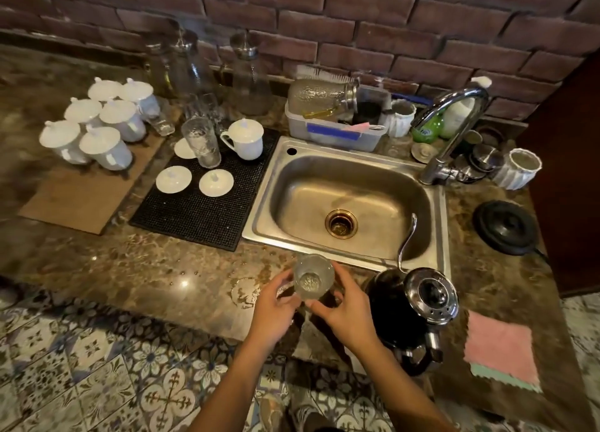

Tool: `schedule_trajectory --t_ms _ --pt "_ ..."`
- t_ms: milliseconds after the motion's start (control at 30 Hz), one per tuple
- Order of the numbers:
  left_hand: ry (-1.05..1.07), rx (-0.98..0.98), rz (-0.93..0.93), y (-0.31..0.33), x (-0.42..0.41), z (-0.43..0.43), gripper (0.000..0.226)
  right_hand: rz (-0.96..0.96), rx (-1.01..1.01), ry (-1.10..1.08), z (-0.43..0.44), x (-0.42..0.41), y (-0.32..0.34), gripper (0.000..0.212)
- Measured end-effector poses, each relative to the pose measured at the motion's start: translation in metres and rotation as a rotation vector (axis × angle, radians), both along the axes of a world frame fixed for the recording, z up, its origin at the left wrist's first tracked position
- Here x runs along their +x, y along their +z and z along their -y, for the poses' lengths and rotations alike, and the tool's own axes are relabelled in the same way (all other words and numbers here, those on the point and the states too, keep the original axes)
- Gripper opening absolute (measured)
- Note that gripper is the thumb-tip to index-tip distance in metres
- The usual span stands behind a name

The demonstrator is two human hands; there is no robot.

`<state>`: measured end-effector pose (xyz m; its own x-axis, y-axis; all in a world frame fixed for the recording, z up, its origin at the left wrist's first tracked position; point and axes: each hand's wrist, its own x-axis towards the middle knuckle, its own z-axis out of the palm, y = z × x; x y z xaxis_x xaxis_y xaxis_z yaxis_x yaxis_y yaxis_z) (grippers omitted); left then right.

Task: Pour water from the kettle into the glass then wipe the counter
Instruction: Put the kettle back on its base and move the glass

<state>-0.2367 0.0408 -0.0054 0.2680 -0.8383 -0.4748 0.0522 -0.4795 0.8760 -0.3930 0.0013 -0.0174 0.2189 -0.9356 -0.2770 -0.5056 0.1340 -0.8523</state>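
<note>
A clear textured glass (313,276) stands upright on the marble counter (136,269), just in front of the sink. My left hand (276,311) and my right hand (344,311) hold it between them, fingers curled round its sides. Right of the glass stands a black gooseneck kettle (412,311) with a shiny lid; its thin spout rises toward the sink. A pink cloth (501,350) with a green edge lies flat at the counter's front right. A wet ring (245,292) and small drops mark the counter left of the glass.
The steel sink (259,217) and tap (454,113) lie behind. A black mat (201,214) holds lids, a cup and a tall glass. White lidded cups (94,129) crowd the far left. The kettle base (505,227) sits right; a dish bin (334,132) stands behind the sink.
</note>
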Motion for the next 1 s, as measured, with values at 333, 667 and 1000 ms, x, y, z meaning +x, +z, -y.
schedule_trajectory --t_ms 333,667,1000 --pt "0.041 -0.026 -0.045 -0.005 -0.01 -0.005 0.065 0.086 -0.008 -0.043 0.004 0.01 -0.016 0.092" --pt "0.089 -0.02 -0.046 0.0 0.034 0.0 0.059 0.117 -0.029 -0.044 0.012 0.052 0.0 0.089" --pt "0.107 -0.069 -0.047 0.021 0.132 0.022 0.058 0.131 -0.072 -0.033 0.035 0.152 0.023 0.091"
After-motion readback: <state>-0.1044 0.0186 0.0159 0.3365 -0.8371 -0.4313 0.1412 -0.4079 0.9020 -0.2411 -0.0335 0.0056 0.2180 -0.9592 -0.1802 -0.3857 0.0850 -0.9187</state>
